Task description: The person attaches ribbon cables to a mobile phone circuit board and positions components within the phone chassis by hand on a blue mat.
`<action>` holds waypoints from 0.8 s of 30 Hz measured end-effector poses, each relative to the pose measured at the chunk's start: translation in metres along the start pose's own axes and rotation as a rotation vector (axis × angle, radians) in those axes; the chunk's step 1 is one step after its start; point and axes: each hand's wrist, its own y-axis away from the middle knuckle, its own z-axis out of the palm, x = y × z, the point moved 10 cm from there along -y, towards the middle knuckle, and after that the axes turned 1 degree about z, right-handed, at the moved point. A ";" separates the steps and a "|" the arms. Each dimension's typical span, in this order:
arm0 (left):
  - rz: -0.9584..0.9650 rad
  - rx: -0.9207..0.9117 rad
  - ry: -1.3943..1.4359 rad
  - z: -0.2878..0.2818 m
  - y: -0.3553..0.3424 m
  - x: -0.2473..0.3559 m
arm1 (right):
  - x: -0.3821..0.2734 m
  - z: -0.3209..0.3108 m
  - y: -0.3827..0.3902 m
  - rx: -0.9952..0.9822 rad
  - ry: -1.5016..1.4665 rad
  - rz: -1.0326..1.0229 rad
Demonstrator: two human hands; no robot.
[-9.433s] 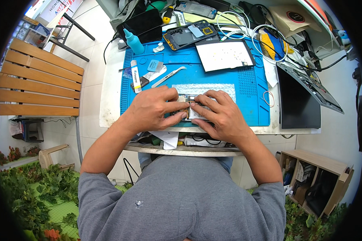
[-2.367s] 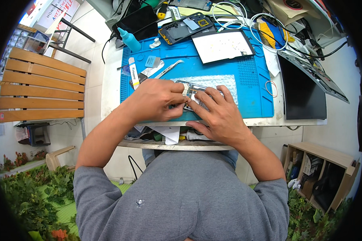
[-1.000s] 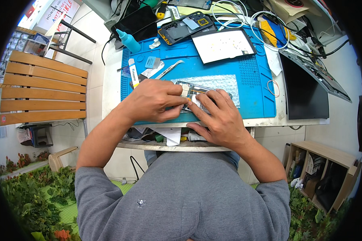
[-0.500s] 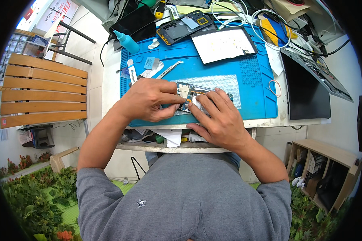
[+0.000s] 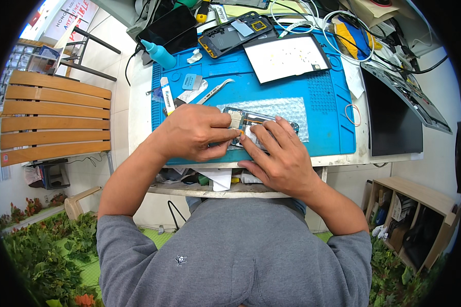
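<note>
Broad blue rubber work mat (image 5: 261,91), and near its near edge a clear, bubble-textured plastic sheet (image 5: 301,116). Bare right hand (image 5: 283,157), fingers spread; bare left hand (image 5: 195,132), bunched narrow. Under the right fingers, the opened, dark-framed phone (image 5: 250,119) lies slantwise across the sheet. Tiny orange piece (image 5: 241,133) at the left forefinger's tip: pinched or merely touched, I can't tell!

Two hands (image 5: 194,132) are placed on one opened phone (image 5: 235,121); beneath the grip, one blue mat (image 5: 325,139) is seen; beyond the grip, one blue bottle (image 5: 161,56), one white panel (image 5: 286,57) and one pair of tweezers (image 5: 213,92) are counted.
</note>
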 end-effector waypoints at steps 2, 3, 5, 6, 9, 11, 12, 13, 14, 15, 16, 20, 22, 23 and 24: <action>-0.009 -0.002 0.011 -0.002 -0.003 0.001 | 0.000 -0.001 0.000 0.001 -0.001 0.004; -0.022 -0.005 0.020 -0.003 -0.003 0.001 | 0.001 -0.001 0.000 0.002 -0.004 0.005; -0.056 0.026 0.059 -0.004 0.000 -0.003 | 0.000 -0.001 0.000 0.002 -0.003 0.003; -0.089 0.057 0.098 -0.007 0.002 -0.007 | 0.000 0.000 0.000 0.002 0.000 0.003; -0.130 0.097 0.132 -0.011 0.003 -0.013 | 0.000 0.000 0.001 0.008 -0.004 0.005; -0.100 0.085 0.127 -0.008 0.002 -0.013 | 0.000 0.000 0.000 0.003 0.001 0.006; -0.072 0.070 0.117 -0.007 0.000 -0.011 | 0.001 0.000 0.000 0.003 0.004 0.006; -0.072 0.070 0.117 -0.006 0.000 -0.011 | 0.001 0.000 0.000 0.004 0.004 0.005; -0.054 0.053 0.093 -0.004 0.000 -0.010 | 0.001 0.000 0.000 0.006 0.003 0.002; -0.036 0.036 0.071 -0.002 -0.001 -0.008 | 0.001 0.000 0.001 0.007 0.003 0.001; -0.035 0.035 0.071 -0.001 -0.001 -0.008 | 0.001 0.000 0.001 0.008 0.003 0.001; -0.031 0.010 0.058 0.000 -0.006 -0.003 | 0.002 0.001 0.001 0.003 -0.003 0.005; -0.039 -0.005 0.068 0.002 -0.010 -0.002 | 0.002 0.001 0.001 -0.001 -0.001 0.006; -0.061 -0.011 0.107 0.004 -0.011 -0.004 | 0.001 0.000 0.001 -0.004 0.002 0.004; -0.085 -0.018 0.146 0.006 -0.012 -0.006 | 0.001 0.000 0.001 -0.007 0.004 0.002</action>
